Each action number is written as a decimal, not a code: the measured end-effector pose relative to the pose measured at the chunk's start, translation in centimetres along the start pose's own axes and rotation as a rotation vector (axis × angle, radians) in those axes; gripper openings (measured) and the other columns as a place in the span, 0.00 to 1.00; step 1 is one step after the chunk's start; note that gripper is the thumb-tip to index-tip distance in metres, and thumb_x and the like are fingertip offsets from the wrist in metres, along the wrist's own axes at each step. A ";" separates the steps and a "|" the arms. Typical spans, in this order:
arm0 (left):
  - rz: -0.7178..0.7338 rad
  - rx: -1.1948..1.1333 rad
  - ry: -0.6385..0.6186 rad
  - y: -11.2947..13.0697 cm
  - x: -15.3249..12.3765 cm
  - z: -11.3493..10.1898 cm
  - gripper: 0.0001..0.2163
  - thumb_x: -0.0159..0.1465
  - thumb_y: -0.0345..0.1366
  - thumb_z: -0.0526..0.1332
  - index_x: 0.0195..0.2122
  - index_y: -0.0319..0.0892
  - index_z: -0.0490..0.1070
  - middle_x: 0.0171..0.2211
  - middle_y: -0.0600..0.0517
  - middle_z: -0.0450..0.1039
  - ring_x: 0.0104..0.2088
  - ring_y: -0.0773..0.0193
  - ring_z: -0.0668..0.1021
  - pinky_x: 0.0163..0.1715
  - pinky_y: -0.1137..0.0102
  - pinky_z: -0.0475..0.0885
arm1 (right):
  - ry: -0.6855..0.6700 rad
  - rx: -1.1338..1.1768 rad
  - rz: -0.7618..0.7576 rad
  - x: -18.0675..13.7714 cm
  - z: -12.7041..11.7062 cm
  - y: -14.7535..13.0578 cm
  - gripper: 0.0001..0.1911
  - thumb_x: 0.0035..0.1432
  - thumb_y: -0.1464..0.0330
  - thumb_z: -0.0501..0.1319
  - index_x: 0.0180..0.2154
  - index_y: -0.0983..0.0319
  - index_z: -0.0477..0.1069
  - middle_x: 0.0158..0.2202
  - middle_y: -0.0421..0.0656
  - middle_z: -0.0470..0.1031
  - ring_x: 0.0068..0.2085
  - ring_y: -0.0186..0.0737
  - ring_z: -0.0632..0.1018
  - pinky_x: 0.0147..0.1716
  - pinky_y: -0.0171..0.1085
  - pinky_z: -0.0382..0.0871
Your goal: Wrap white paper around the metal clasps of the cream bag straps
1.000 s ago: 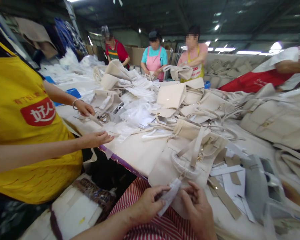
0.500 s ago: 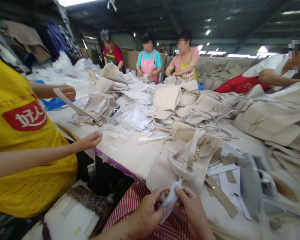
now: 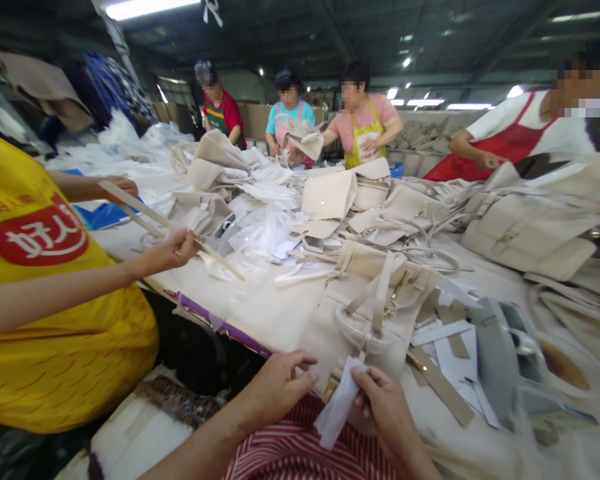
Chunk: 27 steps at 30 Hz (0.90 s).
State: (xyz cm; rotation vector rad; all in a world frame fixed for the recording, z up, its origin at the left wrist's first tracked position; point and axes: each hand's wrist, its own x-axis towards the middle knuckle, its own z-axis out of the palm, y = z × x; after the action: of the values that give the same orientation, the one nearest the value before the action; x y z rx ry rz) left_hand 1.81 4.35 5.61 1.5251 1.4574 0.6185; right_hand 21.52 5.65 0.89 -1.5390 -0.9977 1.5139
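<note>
My right hand (image 3: 383, 403) pinches the upper edge of a thin white wrapping sheet (image 3: 337, 407), which hangs over my striped lap. To its left, my left hand (image 3: 283, 383) is empty, thumb and fingers apart, a short way from the sheet. Beside the sheet a gold-coloured metal piece (image 3: 331, 387) shows in part; the rest is covered. Just beyond my hands lies a beige handbag (image 3: 357, 300) at the table edge. Its handle (image 3: 383, 293) stands up, and a curved part (image 3: 363, 333) is wrapped in clear-white film.
Scrap strips (image 3: 443, 393) and a grey tape dispenser (image 3: 500, 353) lie at the right. Beige bags (image 3: 530, 233) are heaped across the table (image 3: 265, 300). A co-worker in a yellow apron (image 3: 55, 320) handles a beige strap (image 3: 145, 210) at the left; several others work opposite.
My left hand has let go of the white sheet and moved left, while my right hand keeps hold. The co-worker's hand at the left has taken hold of the beige strap.
</note>
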 end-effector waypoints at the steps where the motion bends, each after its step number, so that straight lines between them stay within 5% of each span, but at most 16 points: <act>1: 0.002 0.010 0.022 0.5 0.5 0.1 0.18 0.56 0.44 0.58 0.44 0.40 0.73 0.28 0.54 0.74 0.26 0.67 0.71 0.28 0.74 0.65 | -0.001 -0.003 0.001 0.0 0.0 -0.1 0.21 0.45 0.51 0.61 0.25 0.65 0.69 0.13 0.34 0.64 0.14 0.23 0.59 0.14 0.26 0.47; 8: 0.018 -0.079 -0.085 1.4 3.5 3.4 0.12 0.49 0.42 0.65 0.28 0.38 0.73 0.21 0.57 0.69 0.23 0.70 0.68 0.22 0.77 0.61 | -0.005 -0.009 -0.016 -0.1 -0.3 -0.3 0.19 0.46 0.53 0.60 0.26 0.64 0.68 0.13 0.34 0.64 0.14 0.24 0.60 0.14 0.26 0.49; 17: -0.033 -0.335 -0.158 0.7 4.9 4.8 0.07 0.48 0.36 0.62 0.25 0.38 0.67 0.19 0.59 0.64 0.22 0.71 0.66 0.24 0.75 0.62 | -0.031 -0.062 -0.032 0.2 -0.9 -0.1 0.19 0.48 0.53 0.59 0.29 0.65 0.69 0.13 0.34 0.65 0.14 0.25 0.61 0.14 0.27 0.51; 27: -0.192 -0.520 -0.236 0.0 5.1 5.4 0.11 0.46 0.36 0.63 0.30 0.40 0.65 0.14 0.62 0.62 0.12 0.74 0.62 0.14 0.77 0.56 | -0.067 0.030 -0.043 0.2 -1.3 0.2 0.19 0.46 0.54 0.62 0.28 0.65 0.69 0.14 0.34 0.65 0.15 0.24 0.61 0.15 0.26 0.50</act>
State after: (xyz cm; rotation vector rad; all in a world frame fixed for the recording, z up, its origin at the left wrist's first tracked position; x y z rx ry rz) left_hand 7.31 7.80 1.98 1.0014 1.1325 0.6177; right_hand 22.81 5.77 0.64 -1.4451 -1.0348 1.5529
